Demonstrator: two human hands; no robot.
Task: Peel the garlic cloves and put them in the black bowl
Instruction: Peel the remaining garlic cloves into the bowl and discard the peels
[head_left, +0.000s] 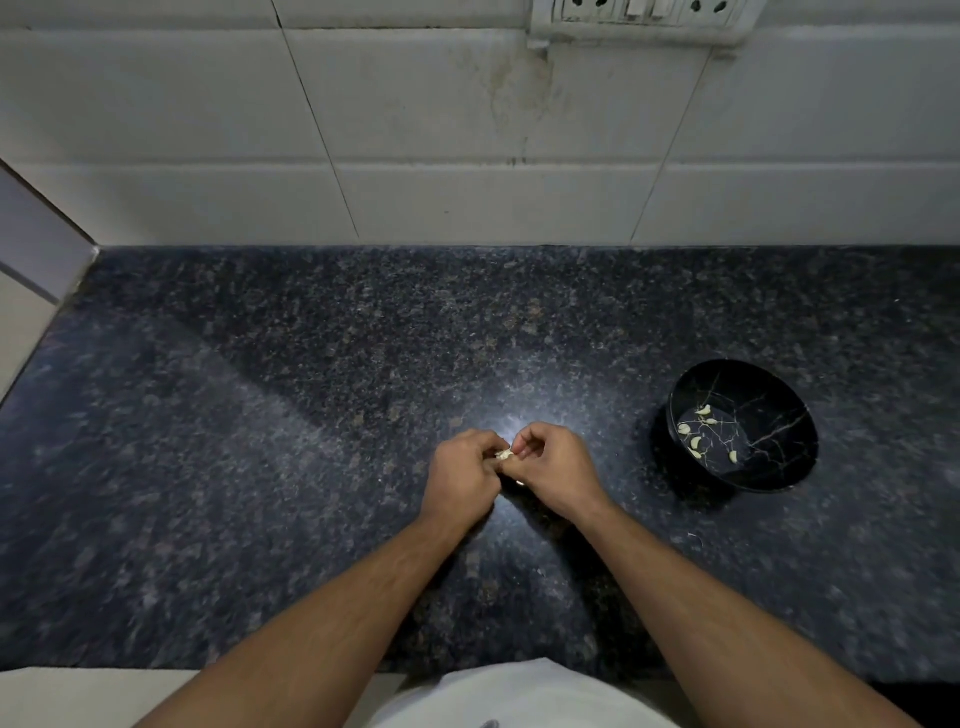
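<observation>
Dark speckled granite countertop (311, 415) carries everything, meeting a white tiled wall (415, 130) along its back edge. Over the middle of the surface, the left hand (462, 478) and right hand (556, 470) meet fingertip to fingertip, both with fingers curled, pinching a small pale garlic clove (503, 454) between them. Well apart, toward the right edge, stands the black bowl (779, 457), veined with thin light lines, holding several peeled cloves (696, 442) on its bottom.

home kitchen: granite counter (311, 415), tiled wall (415, 130)
</observation>
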